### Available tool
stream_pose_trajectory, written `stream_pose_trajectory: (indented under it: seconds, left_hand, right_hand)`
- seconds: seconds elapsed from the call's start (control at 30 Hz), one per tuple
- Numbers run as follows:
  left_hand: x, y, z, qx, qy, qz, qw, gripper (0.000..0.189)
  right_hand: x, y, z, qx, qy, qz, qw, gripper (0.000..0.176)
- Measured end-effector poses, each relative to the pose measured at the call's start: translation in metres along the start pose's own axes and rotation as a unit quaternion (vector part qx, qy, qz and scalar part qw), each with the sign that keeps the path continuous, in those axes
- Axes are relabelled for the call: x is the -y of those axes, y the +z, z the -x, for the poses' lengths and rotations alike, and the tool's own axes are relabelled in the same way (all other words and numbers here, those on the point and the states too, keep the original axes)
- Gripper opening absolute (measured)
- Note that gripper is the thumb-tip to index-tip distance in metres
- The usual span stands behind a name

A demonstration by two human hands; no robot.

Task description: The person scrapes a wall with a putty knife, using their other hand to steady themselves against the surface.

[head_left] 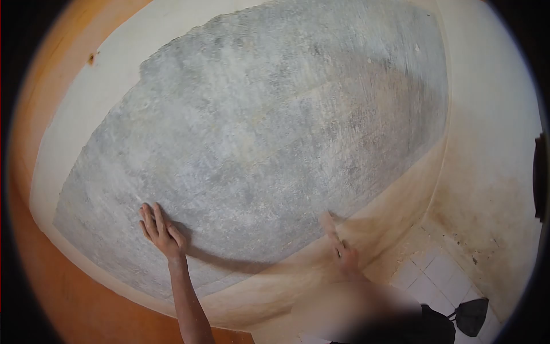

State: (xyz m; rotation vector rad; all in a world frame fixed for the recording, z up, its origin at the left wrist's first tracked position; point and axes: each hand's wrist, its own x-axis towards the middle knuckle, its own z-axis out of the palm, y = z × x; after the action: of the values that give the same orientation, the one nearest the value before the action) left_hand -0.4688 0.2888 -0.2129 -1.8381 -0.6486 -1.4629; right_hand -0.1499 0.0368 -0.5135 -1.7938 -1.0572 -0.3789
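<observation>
Both hands low on the wall (109, 80), at the bottom edge of the grey patch (258, 143).

Left hand (162, 232): palm flat on the patch's lower-left part, fingers together and extended, pointing to 11 o'clock; most of the patch lies toward 1 o'clock from it. Patch long axis runs 8 to 2 o'clock. Right hand (344, 252): motion-blurred, just beside the patch's lower border, with the patch at 12 o'clock; spread or pinching something, cannot tell. Left hand is the nearer one, already touching. Tiled floor (441, 275) at 4 o'clock from the right hand.
</observation>
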Motion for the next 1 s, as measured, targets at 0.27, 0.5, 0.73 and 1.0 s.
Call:
stream_pose_trajectory:
  seconds: [0.27,0.5,0.73,1.0]
  left_hand:
    - [-0.120,-0.005,-0.007,0.073,-0.170,0.041,0.982,0.052]
    - [-0.220,0.012,0.040,0.128,-0.260,0.123,0.949,0.059]
    - [-0.335,0.005,0.112,0.287,-0.429,0.268,0.814,0.062]
    - [-0.348,0.013,0.041,0.181,-0.492,0.507,0.685,0.051]
  right_hand:
    - [0.070,-0.109,-0.208,-0.156,-0.112,-0.033,0.981,0.047]
    - [0.000,-0.039,-0.129,-0.110,-0.084,-0.078,0.987,0.050]
    - [-0.024,-0.005,-0.067,-0.029,-0.079,-0.141,0.986,0.052]
    - [0.087,-0.061,-0.176,0.062,-0.247,-0.228,0.940,0.067]
